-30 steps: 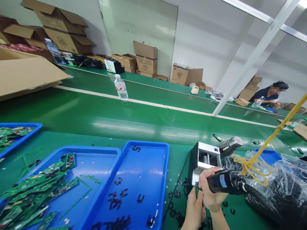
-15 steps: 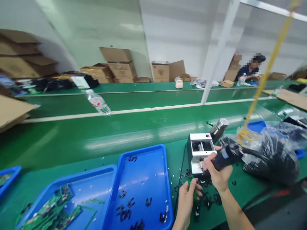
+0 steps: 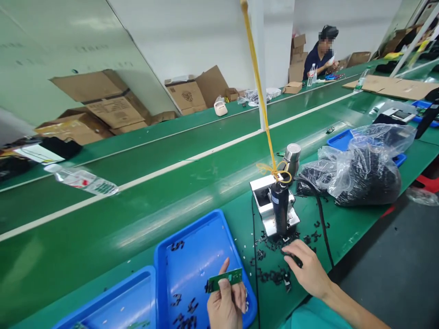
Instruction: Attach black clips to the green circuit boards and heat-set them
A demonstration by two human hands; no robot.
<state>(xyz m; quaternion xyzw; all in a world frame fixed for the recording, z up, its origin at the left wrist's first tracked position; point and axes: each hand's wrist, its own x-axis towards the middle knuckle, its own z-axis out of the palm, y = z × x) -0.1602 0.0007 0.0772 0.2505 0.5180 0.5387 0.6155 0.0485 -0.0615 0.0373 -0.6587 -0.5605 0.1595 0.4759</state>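
Observation:
My left hand (image 3: 228, 299) grips a small green circuit board (image 3: 233, 277) between thumb and fingers, above the right edge of a blue tray (image 3: 202, 256). A black part sits at the board's left end. My right hand (image 3: 308, 269) is over the green table, its thumb and forefinger apart, close to scattered black clips (image 3: 272, 276). Whether a fingertip touches a clip is hard to see. A black electric screwdriver (image 3: 280, 208) hangs upright on a yellow cord (image 3: 259, 77), free of both hands. Behind it stands a silver and black box-shaped device (image 3: 262, 185).
A steel flask (image 3: 292, 157) stands behind the device. Plastic bags of black parts (image 3: 366, 173) lie to the right. A second blue tray (image 3: 137, 283) is at lower left, and a water bottle (image 3: 82, 179) stands farther back. Across the line sits another person (image 3: 317, 57).
My right hand has let go of the screwdriver, which now hangs from its cord, and moved down to the clips. My left hand has carried the board left over the tray. The view has turned right.

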